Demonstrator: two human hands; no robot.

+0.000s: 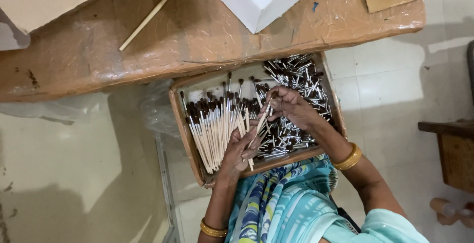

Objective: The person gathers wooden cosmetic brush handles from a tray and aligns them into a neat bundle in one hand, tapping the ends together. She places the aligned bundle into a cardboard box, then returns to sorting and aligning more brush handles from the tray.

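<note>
The left hand [240, 150] gripped a few pale wooden sticks [245, 126]; the right hand [289, 103] pinched a stick's tip [269, 102] over the cardboard tray [178, 119]; finished brushes [210, 124] lay left, metal ferrules [298, 82] right, below the bench [197, 30].

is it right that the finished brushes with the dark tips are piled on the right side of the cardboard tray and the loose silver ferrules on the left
Not quite: the sides are swapped. In the head view the dark-tipped brushes lie on the left side of the cardboard tray, and the loose silver ferrules fill the right side.
</note>
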